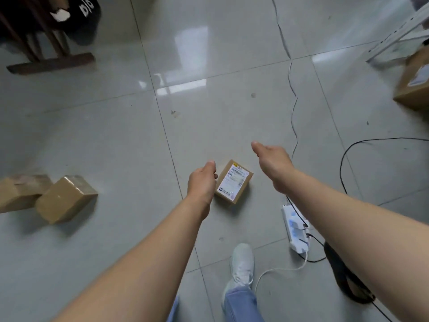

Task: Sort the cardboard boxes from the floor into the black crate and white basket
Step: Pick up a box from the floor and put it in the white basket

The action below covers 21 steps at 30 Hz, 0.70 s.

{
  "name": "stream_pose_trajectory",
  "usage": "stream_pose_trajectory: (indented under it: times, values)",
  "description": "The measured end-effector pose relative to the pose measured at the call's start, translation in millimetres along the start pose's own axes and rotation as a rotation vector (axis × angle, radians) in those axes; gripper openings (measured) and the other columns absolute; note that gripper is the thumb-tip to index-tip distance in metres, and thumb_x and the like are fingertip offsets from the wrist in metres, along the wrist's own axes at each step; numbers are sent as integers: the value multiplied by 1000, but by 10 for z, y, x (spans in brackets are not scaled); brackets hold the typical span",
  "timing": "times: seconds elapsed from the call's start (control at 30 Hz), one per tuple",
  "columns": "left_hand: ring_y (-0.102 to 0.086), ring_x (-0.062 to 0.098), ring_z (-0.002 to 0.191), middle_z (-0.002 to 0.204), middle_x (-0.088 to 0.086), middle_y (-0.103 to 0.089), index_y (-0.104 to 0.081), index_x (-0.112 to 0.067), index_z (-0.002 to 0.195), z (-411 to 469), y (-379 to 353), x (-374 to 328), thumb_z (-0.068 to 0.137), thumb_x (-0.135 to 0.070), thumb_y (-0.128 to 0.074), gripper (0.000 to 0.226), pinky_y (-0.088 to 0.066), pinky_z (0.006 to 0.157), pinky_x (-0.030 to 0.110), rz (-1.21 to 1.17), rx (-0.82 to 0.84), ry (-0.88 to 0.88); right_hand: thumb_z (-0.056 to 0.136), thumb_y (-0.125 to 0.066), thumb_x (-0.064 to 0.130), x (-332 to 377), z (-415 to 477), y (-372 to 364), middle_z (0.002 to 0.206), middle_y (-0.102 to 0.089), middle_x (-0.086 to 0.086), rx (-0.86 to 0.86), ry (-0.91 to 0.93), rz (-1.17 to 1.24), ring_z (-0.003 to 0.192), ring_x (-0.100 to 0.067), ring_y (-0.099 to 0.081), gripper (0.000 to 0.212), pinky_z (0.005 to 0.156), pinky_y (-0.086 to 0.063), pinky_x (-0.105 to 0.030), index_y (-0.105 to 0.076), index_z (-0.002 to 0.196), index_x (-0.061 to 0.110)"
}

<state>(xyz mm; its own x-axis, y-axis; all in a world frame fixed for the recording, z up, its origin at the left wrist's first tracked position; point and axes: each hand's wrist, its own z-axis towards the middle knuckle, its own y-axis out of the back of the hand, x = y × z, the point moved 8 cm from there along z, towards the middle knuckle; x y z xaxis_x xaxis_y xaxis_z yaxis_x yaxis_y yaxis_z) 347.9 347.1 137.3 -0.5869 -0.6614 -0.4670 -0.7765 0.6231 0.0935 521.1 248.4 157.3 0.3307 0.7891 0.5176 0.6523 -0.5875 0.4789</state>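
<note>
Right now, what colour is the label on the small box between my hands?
The label is white with dark print; head view.

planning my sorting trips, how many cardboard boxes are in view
4: labelled box between left hand and right hand, taped box touching far-left box, edge box cut off at right. More may be hidden.

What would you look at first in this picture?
The left hand and right hand reach down in the middle, near a small labelled box on the floor. Two plain boxes lie at the left, and a white power strip lies lower right.
</note>
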Motion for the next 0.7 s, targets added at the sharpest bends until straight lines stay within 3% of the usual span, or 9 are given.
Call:
stream_pose_trajectory:
  times: [0.1, 0.17, 0.2, 0.23, 0.27, 0.37, 0.43, 0.53, 0.7]
  values:
    - [-43, 16, 61, 70, 0, -46, -44, -15, 77, 566, -144, 382, 91, -32, -42, 22, -27, 57, 29, -5, -29, 49, 94, -49, 41, -343, 528, -333, 127, -54, -21, 27, 18, -65, 116, -30, -50, 58, 99, -40, -43, -50, 122, -9]
    - [-39, 13, 52, 56, -4, -45, -41, -14, 70, 915, -206, 644, 93, -29, -42, 27, -25, 50, 25, 0, -58, 84, 94, -49, 41, -612, 839, -567, 111, -63, -20, 53, 9, -106, 103, -30, -58, 54, 93, -45, -42, -57, 113, -9]
    - [-37, 13, 50, 53, -3, -44, -41, -13, 70, 1070, -245, 774, 94, -30, -41, 29, -25, 47, 24, -1, -70, 109, 93, -48, 41, -747, 986, -678, 97, -66, -18, 70, 0, -125, 112, -22, -43, 49, 83, -48, -38, -62, 100, -5]
    - [-35, 14, 49, 55, -1, -42, -42, -13, 73, 1219, -289, 906, 95, -31, -40, 29, -25, 47, 24, -9, -77, 140, 93, -48, 42, -883, 1127, -780, 83, -65, -13, 82, -6, -149, 69, -16, -41, 43, 73, -48, -34, -61, 90, 2]
    - [-35, 15, 51, 60, -1, -40, -41, -13, 78, 1360, -330, 1041, 96, -34, -40, 27, -25, 48, 25, -25, -82, 179, 92, -47, 44, -1012, 1259, -883, 82, -63, -9, 94, -6, -184, 80, -28, -59, 38, 69, -44, -32, -59, 88, 8]
    - [-41, 14, 61, 71, -4, -42, -42, -13, 83, 1717, -457, 1423, 97, -37, -39, 28, -33, 53, 24, -82, -47, 289, 91, -45, 48, -1323, 1599, -1150, 109, -55, -7, 115, 39, -300, 99, -25, -52, 36, 81, -41, -32, -52, 108, 17]
    - [-52, 22, 74, 81, 2, -54, -48, -12, 86, 1927, -586, 1605, 98, -40, -38, 32, -46, 70, 30, -158, 18, 340, 92, -45, 47, -1426, 1754, -1227, 126, -51, -11, 78, 78, -405, 118, -29, -47, 49, 97, -40, -40, -49, 123, 10]
    - [-54, 33, 109, 105, 10, -60, -47, -14, 96, 2101, -683, 1704, 98, -43, -39, 30, -39, 99, 47, -263, 63, 377, 91, -44, 50, -1509, 1864, -1291, 124, -54, -13, 89, 91, -460, 119, -33, -48, 46, 102, -36, -50, -47, 112, 9]
    - [-58, 33, 107, 91, 9, -61, -47, -18, 79, 1943, -541, 1419, 96, -44, -42, 32, -43, 97, 45, -267, 72, 325, 89, -40, 57, -1334, 1700, -1193, 130, -44, -12, 31, 52, -451, 118, -34, -45, 55, 105, -34, -49, -49, 119, 11]
